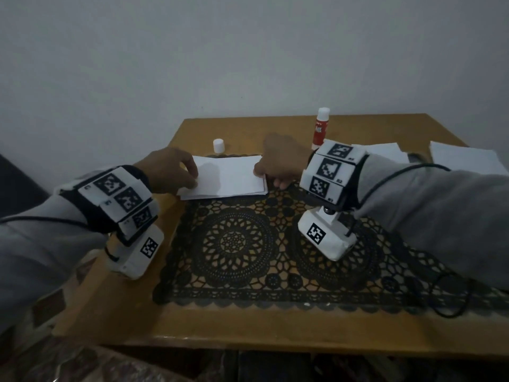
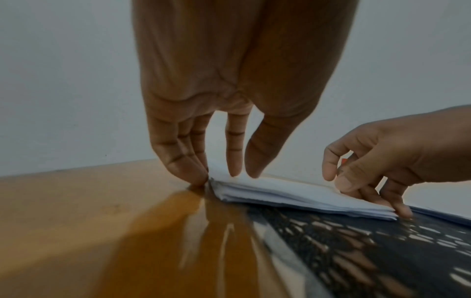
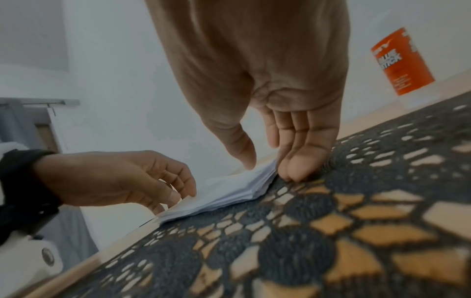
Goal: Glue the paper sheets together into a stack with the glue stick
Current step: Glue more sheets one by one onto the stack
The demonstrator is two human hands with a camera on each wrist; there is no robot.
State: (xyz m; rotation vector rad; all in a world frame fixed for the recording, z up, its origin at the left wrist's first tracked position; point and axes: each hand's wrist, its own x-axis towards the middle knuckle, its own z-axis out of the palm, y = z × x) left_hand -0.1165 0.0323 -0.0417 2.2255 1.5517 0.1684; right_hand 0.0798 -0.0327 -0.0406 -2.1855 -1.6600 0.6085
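A stack of white paper sheets [image 1: 228, 176] [image 2: 293, 193] [image 3: 229, 189] lies at the far edge of the black lace mat [image 1: 234, 244]. My left hand [image 1: 192, 179] [image 2: 229, 175] has its thumb and one finger resting on the stack's left end, the other fingers standing straight against its left edge. My right hand [image 1: 261, 175] [image 3: 267, 169] rests its thumb on the right end, with straight fingers pushed against the right edge. The red and white glue stick [image 1: 320, 129] [image 3: 400, 64] stands upright and uncapped behind my right hand. Its white cap [image 1: 218, 146] stands behind the stack.
Loose white sheets [image 1: 385, 151] [image 1: 465, 158] lie at the right of the wooden table [image 1: 248, 323]. A white wall runs close behind the table. Black cables trail from my right sleeve over the mat's right end.
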